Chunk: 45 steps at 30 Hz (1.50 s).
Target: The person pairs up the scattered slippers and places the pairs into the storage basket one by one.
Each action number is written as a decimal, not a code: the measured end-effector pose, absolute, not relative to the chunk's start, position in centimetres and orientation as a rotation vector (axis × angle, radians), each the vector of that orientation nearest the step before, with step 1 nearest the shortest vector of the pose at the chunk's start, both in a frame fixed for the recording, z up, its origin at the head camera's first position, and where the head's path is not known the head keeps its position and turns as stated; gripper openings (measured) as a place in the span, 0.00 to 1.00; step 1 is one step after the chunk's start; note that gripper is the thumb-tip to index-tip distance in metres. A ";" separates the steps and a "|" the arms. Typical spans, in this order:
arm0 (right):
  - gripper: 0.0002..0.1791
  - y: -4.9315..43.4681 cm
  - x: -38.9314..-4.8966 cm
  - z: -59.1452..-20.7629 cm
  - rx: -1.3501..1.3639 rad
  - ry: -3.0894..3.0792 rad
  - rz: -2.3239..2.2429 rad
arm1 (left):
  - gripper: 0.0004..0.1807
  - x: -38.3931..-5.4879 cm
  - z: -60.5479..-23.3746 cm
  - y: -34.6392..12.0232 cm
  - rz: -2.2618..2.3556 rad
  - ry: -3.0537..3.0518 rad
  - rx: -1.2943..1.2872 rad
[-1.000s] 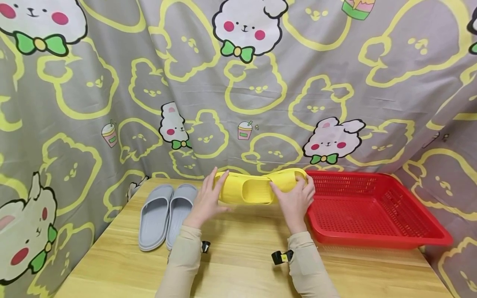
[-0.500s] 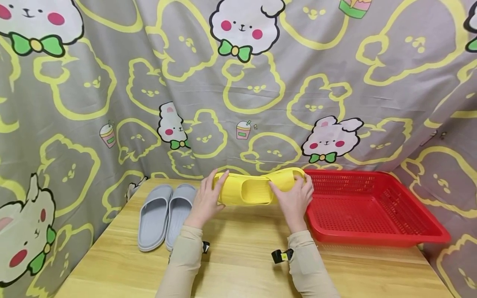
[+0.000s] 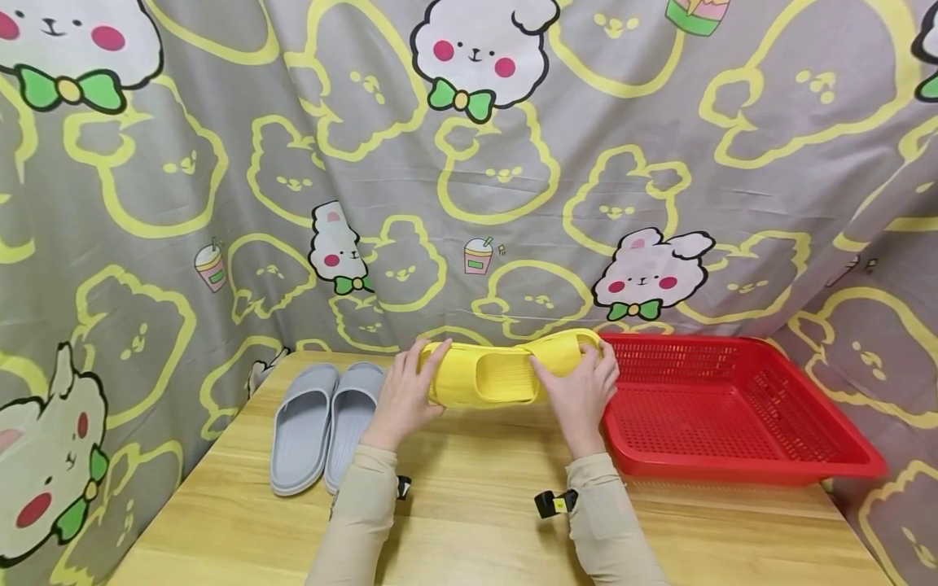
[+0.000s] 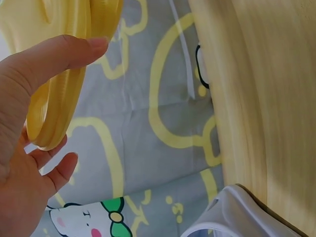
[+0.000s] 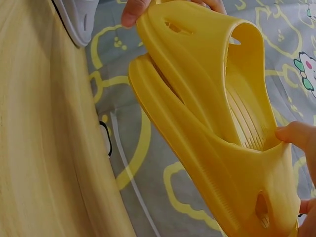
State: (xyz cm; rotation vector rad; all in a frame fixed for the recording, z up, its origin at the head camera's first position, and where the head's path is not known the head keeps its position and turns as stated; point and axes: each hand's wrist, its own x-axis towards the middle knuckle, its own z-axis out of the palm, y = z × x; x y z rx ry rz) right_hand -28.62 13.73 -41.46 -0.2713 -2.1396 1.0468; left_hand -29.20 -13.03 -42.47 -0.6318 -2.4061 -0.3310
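Cartoon-print curtain behind a wooden table, grey slippers near the left hand, which grips one end of some yellow slippers, these tucked together, held up between both hands, right hand gripping the other end, red basket just beyond it rightward

No txt, brand or no. could be read. Yellow label on black R-wrist device was too sm.; ditto green label on cup print, curtain behind table's far edge.
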 end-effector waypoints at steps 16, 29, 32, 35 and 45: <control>0.47 13.7 -28.6 -41.1 -0.273 -2.112 1.024 | 0.68 -28.8 -41.8 -13.0 -0.225 -2.380 -0.618; 0.47 13.9 -28.4 -40.9 -0.295 -2.124 1.029 | 0.65 -28.4 -41.4 -12.5 -0.181 -2.352 -0.613; 0.47 13.9 -28.4 -41.0 -0.299 -2.126 1.022 | 0.64 -28.3 -41.4 -12.4 -0.175 -2.331 -0.622; 0.47 13.9 -28.4 -41.0 -0.300 -2.121 1.015 | 0.64 -28.3 -41.5 -12.3 -0.159 -2.320 -0.629; 0.46 14.0 -28.6 -41.2 -0.285 -2.124 1.039 | 0.64 -28.4 -41.7 -12.0 -0.119 -2.305 -0.621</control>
